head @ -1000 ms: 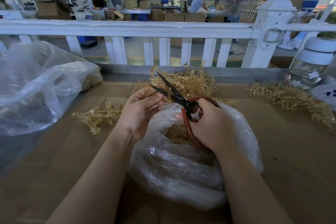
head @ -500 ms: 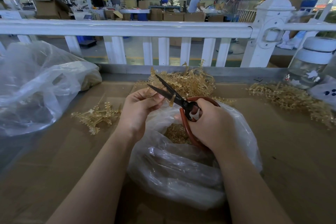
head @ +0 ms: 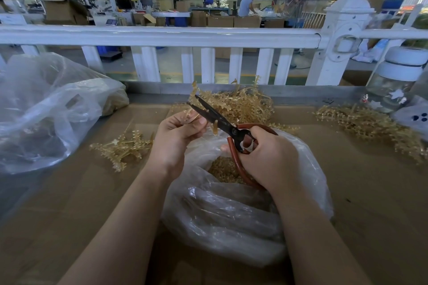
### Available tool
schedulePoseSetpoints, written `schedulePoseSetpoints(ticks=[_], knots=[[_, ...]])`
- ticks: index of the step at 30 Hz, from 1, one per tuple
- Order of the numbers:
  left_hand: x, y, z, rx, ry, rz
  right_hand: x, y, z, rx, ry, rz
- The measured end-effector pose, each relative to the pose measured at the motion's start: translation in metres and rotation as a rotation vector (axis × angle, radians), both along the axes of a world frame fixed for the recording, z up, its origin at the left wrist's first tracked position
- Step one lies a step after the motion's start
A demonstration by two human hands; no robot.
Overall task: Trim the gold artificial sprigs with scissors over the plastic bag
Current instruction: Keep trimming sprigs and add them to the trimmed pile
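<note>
My left hand [head: 176, 136] pinches a small gold sprig [head: 190, 115] above the clear plastic bag [head: 227, 215]. My right hand [head: 268, 157] grips the red-handled scissors [head: 222, 122], whose dark blades stand slightly apart right beside the sprig. A short gold piece [head: 215, 127] hangs just under the blades. Gold trimmings [head: 220, 170] lie inside the bag's open mouth. A heap of gold sprigs [head: 240, 104] sits behind my hands on the cardboard-covered table [head: 69, 192].
A large crumpled clear bag [head: 46, 111] lies at the left. A few loose sprigs [head: 120, 148] lie left of my hand, another pile [head: 370, 125] at the right. A glass jar with a white lid [head: 396, 78] stands far right. A white railing [head: 162, 36] borders the table's far edge.
The scissor blades have narrowed around the sprig, and a short gold piece now hangs below them. Both hands stay almost in place over the bag.
</note>
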State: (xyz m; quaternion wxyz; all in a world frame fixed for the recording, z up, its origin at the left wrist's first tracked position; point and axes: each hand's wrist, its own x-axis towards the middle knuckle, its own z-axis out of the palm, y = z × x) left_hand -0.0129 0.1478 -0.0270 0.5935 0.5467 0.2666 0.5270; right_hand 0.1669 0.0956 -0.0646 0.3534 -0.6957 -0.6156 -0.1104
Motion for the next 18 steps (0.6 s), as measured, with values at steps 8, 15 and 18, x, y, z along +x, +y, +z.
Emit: schedulePoseSetpoints(ticks=[8,15,18], knots=[[0.0010,0.0010,0.0004,-0.028,-0.032,0.006,0.0008,0.0014,-0.0006,0.013,0.007,0.015],[0.0009,0.0013,-0.0004,-0.058,-0.029,0.017,-0.0004,0.0030,-0.0006,0.033,0.059,0.037],[0.0008,0.0018,-0.0014,-0.077,-0.035,0.020,-0.0010,0.0032,-0.0010,0.042,0.064,0.058]])
